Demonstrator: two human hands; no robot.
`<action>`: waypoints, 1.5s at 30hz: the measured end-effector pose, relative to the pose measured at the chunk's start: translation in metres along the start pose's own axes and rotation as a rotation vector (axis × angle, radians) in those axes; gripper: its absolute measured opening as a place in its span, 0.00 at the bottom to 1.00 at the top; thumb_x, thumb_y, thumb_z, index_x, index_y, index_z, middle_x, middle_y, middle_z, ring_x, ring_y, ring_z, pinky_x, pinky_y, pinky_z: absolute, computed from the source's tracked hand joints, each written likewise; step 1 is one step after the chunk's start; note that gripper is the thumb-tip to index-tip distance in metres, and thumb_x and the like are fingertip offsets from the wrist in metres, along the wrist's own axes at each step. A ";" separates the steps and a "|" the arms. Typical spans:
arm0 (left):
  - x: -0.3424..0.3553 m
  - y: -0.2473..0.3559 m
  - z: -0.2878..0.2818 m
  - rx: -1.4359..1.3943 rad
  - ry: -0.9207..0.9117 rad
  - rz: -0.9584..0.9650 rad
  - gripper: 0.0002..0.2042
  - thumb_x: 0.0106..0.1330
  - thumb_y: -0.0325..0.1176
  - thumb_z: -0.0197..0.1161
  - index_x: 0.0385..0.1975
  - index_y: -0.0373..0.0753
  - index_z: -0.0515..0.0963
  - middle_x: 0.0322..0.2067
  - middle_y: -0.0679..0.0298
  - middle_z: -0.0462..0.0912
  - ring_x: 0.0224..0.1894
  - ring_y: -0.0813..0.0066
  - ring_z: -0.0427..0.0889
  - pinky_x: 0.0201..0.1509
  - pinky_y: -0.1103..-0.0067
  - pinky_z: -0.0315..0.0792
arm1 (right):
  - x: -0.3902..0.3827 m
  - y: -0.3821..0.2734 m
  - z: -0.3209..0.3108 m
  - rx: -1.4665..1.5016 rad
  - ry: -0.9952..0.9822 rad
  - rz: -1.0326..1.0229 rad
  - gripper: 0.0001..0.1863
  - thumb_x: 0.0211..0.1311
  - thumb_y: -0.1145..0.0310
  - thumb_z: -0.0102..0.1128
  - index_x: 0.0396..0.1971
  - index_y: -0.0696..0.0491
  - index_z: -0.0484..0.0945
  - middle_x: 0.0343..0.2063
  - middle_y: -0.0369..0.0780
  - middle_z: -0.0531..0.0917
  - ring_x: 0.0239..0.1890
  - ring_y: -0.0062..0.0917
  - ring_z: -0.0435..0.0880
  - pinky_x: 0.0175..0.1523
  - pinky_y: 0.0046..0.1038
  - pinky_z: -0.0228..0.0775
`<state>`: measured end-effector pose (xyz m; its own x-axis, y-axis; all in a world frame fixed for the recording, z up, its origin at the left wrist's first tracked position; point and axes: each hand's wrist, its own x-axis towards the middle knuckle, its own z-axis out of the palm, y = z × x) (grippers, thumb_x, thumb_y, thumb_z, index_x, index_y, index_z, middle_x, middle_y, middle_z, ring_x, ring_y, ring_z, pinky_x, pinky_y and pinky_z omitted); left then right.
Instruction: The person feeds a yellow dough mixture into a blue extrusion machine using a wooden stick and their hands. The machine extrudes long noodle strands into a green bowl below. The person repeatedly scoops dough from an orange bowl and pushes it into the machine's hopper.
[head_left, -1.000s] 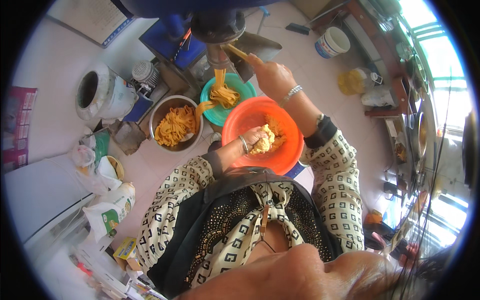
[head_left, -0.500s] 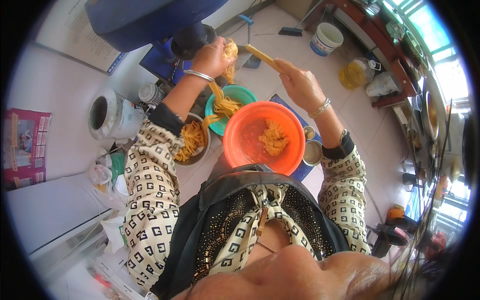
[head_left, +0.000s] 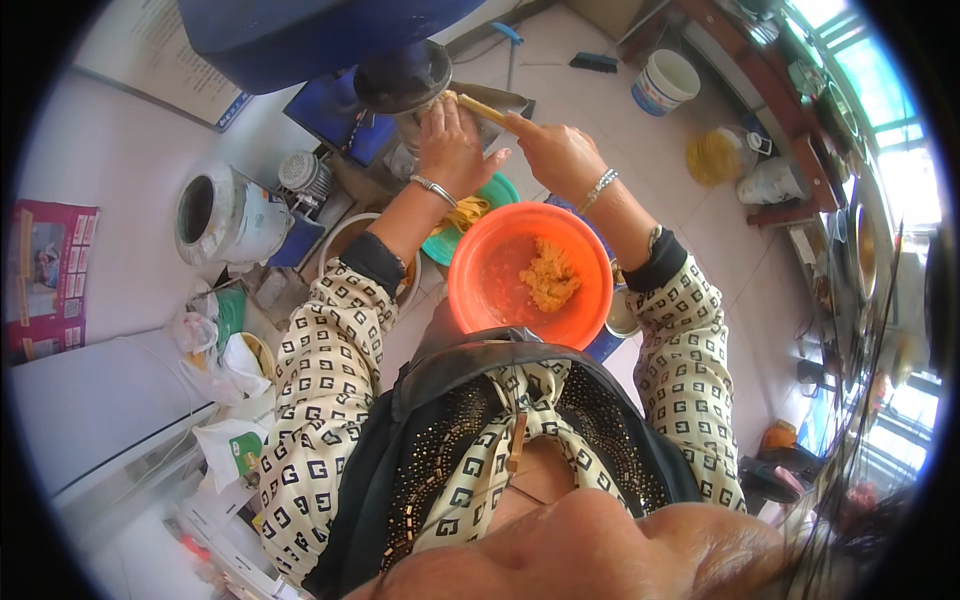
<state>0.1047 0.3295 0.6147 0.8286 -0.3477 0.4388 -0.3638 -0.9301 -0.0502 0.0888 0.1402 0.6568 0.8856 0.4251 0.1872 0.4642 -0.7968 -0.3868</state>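
Note:
My right hand (head_left: 556, 158) is closed around a pale wooden stick (head_left: 482, 108). The stick's far end meets a bit of yellow dough (head_left: 448, 97) at the dark round mouth (head_left: 405, 78) of a blue machine (head_left: 320, 40). Against that dough lie the fingertips of my left hand (head_left: 450, 148), its fingers stretched and thumb spread. Below my hands, an orange basin (head_left: 475, 305) holds a crumbly orange-yellow dough lump (head_left: 550, 275). Flat yellow noodles (head_left: 464, 213) lie in a teal bowl (head_left: 503, 187) behind it. My left forearm covers most of a metal bowl (head_left: 335, 240).
At left stand a whitish drum (head_left: 235, 215) and a small motor (head_left: 300, 172). A white bucket (head_left: 665, 82), a jug of yellow liquid (head_left: 715, 157) and a brush head (head_left: 594, 62) are on the tiled floor at far right. Shelving (head_left: 795, 150) runs along the right side.
My left hand has let the dough out of its grasp and flattened against it at the machine's mouth. My right hand has moved left, bringing the stick's end to the dough.

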 end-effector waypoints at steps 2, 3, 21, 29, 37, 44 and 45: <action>-0.002 -0.003 0.004 -0.087 0.041 0.007 0.42 0.53 0.52 0.68 0.57 0.20 0.64 0.59 0.39 0.66 0.65 0.45 0.60 0.68 0.60 0.55 | 0.006 0.000 -0.001 -0.080 -0.021 -0.023 0.21 0.62 0.70 0.53 0.57 0.44 0.72 0.26 0.43 0.84 0.29 0.38 0.84 0.34 0.38 0.75; -0.007 -0.003 -0.001 -0.090 0.079 0.038 0.42 0.53 0.51 0.68 0.57 0.20 0.64 0.59 0.39 0.66 0.65 0.45 0.60 0.68 0.60 0.55 | 0.008 0.001 -0.003 -0.129 -0.018 -0.036 0.21 0.62 0.70 0.53 0.56 0.44 0.72 0.26 0.43 0.83 0.29 0.38 0.84 0.34 0.38 0.75; -0.029 0.010 -0.013 -0.153 0.015 0.106 0.40 0.52 0.50 0.70 0.55 0.23 0.62 0.54 0.40 0.69 0.62 0.46 0.65 0.69 0.58 0.55 | 0.034 0.008 0.000 -0.165 -0.157 -0.115 0.22 0.57 0.72 0.52 0.54 0.51 0.69 0.25 0.47 0.83 0.32 0.41 0.85 0.33 0.39 0.77; -0.048 0.019 -0.026 -0.178 -0.079 0.153 0.38 0.52 0.50 0.69 0.53 0.23 0.65 0.52 0.44 0.71 0.59 0.50 0.67 0.67 0.60 0.57 | -0.020 -0.002 -0.023 -0.128 -0.116 -0.126 0.22 0.62 0.70 0.53 0.58 0.47 0.70 0.21 0.45 0.81 0.25 0.40 0.83 0.30 0.39 0.74; -0.027 0.019 -0.015 -0.119 0.033 0.186 0.38 0.50 0.51 0.69 0.49 0.22 0.67 0.45 0.45 0.74 0.53 0.53 0.70 0.62 0.61 0.61 | 0.005 -0.009 -0.016 -0.291 -0.292 -0.109 0.25 0.58 0.71 0.52 0.58 0.55 0.68 0.26 0.45 0.84 0.32 0.40 0.86 0.33 0.36 0.78; -0.011 0.010 0.004 -0.121 -0.018 0.125 0.28 0.50 0.52 0.69 0.35 0.30 0.74 0.37 0.51 0.77 0.45 0.57 0.75 0.53 0.66 0.66 | 0.017 0.009 -0.018 -0.054 -0.213 -0.067 0.20 0.59 0.70 0.51 0.53 0.50 0.70 0.32 0.48 0.84 0.35 0.42 0.85 0.37 0.40 0.77; -0.010 0.009 0.006 -0.126 -0.005 0.108 0.27 0.50 0.52 0.69 0.34 0.31 0.75 0.36 0.52 0.77 0.45 0.57 0.75 0.53 0.66 0.66 | 0.015 0.009 -0.026 -0.058 -0.227 -0.019 0.20 0.59 0.70 0.50 0.53 0.49 0.70 0.33 0.48 0.84 0.36 0.42 0.85 0.38 0.40 0.77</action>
<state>0.0954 0.3244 0.6044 0.7838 -0.4456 0.4325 -0.5008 -0.8654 0.0160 0.1071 0.1282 0.6795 0.8538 0.5204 -0.0166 0.4863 -0.8084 -0.3317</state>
